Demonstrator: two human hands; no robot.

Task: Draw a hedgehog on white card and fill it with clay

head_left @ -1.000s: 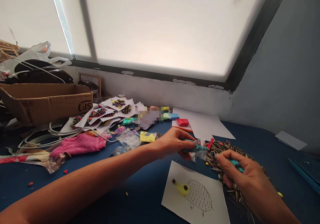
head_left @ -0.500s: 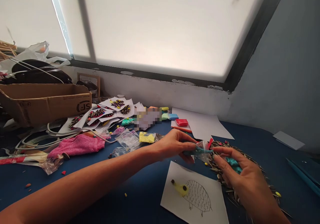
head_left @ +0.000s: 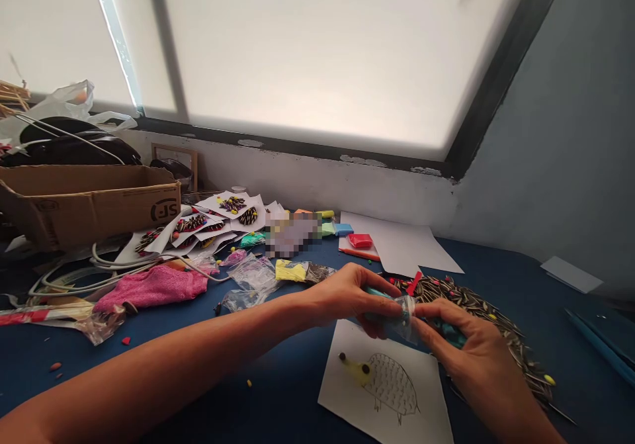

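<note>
My left hand [head_left: 354, 298] is closed around a small clear plastic bag [head_left: 407, 318] with teal modelling clay in it. At the bag's edge, the thumb and forefinger of my right hand [head_left: 471, 345] are pinched together. A lump of teal clay [head_left: 449, 331] shows inside my right hand, partly hidden by the fingers. Below the hands lies a white card [head_left: 357, 404] with a drawn hedgehog [head_left: 394, 384]; its head is filled with yellow clay and has a dark eye and nose. Striped sunflower seeds [head_left: 466, 298] are heaped behind my right hand.
Red [head_left: 360, 240] and yellow clay packets [head_left: 290, 270] lie farther back, near white paper sheets [head_left: 411, 245]. At left are a pink cloth [head_left: 153, 288], looped white cable [head_left: 94, 259], a cardboard box [head_left: 89, 199] and seed-covered cards [head_left: 231, 206]. A blue folder [head_left: 602, 345] is at right.
My hands have come closer together and my right hand has shifted slightly down. The teal strand seen stretched between them no longer shows, and the bag now hangs lower between the fingers.
</note>
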